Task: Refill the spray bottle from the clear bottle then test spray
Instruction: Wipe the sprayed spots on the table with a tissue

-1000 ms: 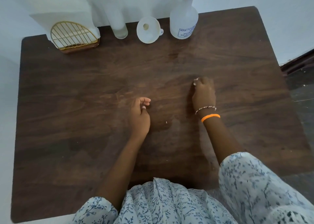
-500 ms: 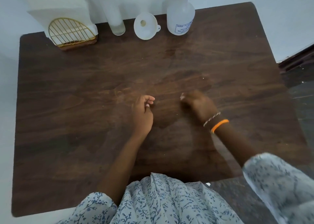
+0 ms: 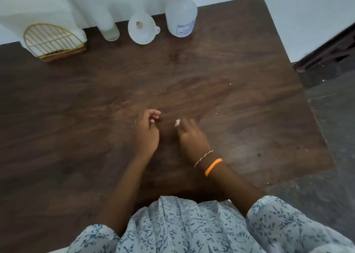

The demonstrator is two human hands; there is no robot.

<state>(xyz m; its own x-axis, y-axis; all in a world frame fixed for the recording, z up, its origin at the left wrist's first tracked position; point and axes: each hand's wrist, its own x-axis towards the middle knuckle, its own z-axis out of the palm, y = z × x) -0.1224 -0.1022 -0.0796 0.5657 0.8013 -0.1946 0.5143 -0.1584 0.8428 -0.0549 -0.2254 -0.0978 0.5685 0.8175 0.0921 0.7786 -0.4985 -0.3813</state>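
since a second ago, right hand (image 3: 193,137) drawn back from farther out on the table (image 3: 57,118) to lie close beside the left hand (image 3: 147,132), near the middle; left hand about where it was. largest first: dark wooden table filling the view, pale specks scattered on its right half. next, spray bottle (image 3: 181,17) upright at the far edge, black top partly cut off by the frame, label facing forward. left of it, white funnel (image 3: 141,28) resting wide mouth down, just beside. further left, clear bottle (image 3: 108,26) standing upright, untouched. far left corner, gold wire holder (image 3: 53,41) with white napkins. left hand loosely curled on the wood, gripping nothing. right hand fingers bent, blurred, a small white bit (image 3: 177,122) at the fingertips; cannot tell whether pinched or only touched. orange band (image 3: 213,166) and thin beaded bracelet (image 3: 203,158) on the right wrist.
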